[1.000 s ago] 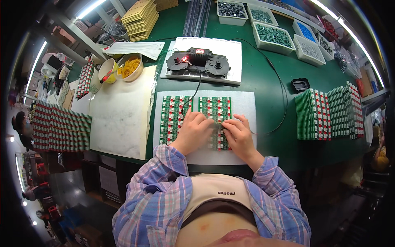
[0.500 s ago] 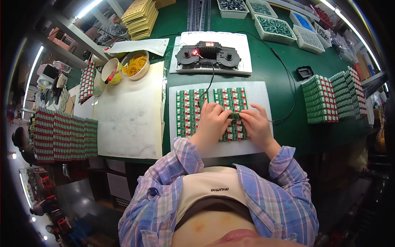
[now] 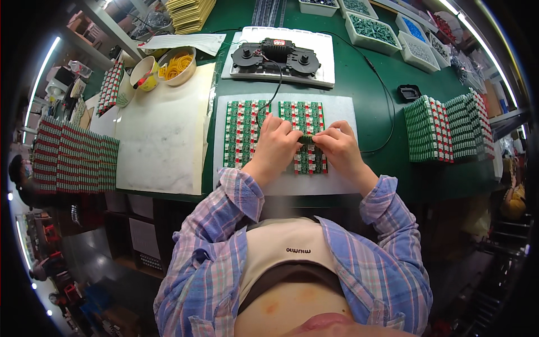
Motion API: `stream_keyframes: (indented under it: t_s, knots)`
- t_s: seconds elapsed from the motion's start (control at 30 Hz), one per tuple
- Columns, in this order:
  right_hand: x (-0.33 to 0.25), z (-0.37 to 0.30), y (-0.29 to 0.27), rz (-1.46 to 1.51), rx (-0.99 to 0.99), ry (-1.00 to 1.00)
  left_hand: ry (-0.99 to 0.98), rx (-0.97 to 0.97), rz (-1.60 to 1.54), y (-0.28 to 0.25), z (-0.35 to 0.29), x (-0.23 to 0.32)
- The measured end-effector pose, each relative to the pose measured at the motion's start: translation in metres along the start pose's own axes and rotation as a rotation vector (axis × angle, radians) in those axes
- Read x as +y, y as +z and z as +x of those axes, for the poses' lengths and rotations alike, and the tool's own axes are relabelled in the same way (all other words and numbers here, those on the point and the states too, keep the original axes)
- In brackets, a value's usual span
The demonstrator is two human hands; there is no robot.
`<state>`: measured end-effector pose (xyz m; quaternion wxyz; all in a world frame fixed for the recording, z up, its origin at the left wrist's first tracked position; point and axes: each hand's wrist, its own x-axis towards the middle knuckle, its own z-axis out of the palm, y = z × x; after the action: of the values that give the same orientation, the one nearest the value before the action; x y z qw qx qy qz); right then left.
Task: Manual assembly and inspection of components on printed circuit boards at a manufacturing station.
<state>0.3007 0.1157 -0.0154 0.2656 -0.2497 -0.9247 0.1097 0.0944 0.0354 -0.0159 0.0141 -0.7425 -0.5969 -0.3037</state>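
Observation:
Two green circuit board panels with white and red parts lie side by side on a white foam sheet: the left panel [image 3: 239, 132] and the right panel [image 3: 302, 113]. Over the right panel, a small dark strip [image 3: 305, 139] spans the gap between my hands. My left hand [image 3: 274, 145] pinches its left end and partly covers the left panel's right side. Fingers of my right hand [image 3: 340, 147] close on the other end. A black cable [image 3: 279, 84] drops from a black twin-reel device [image 3: 276, 58] to beside my left fingers; its tip is hard to make out.
Stacked panels rise at the left [image 3: 76, 157] and right [image 3: 429, 132]. A bowl of yellow rubber bands [image 3: 178, 68] and a yellow-white cup [image 3: 147, 73] stand back left. Bins of small green parts [image 3: 373, 29] line the back right, with a small black tray [image 3: 409, 92] nearer.
The whole scene sits slightly higher and further left in view. Both hands still hold the dark strip over the right panel. The device's red light no longer shows.

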Motion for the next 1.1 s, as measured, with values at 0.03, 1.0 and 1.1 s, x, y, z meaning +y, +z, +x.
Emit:
stream_keyframes:
  t_s: [0.03,1.0,1.1]
  knots:
    - [-0.001,0.001,0.000,-0.003,0.037,-0.022,0.007,-0.002,0.014,-0.001,0.000,0.000]
    - [0.006,0.014,0.003,-0.114,0.110,-0.101,-0.032,-0.006,-0.094,0.007,0.015,-0.020]
    - [0.005,0.011,0.009,-0.030,0.117,-0.038,-0.042,0.002,-0.091,0.008,0.015,-0.019]
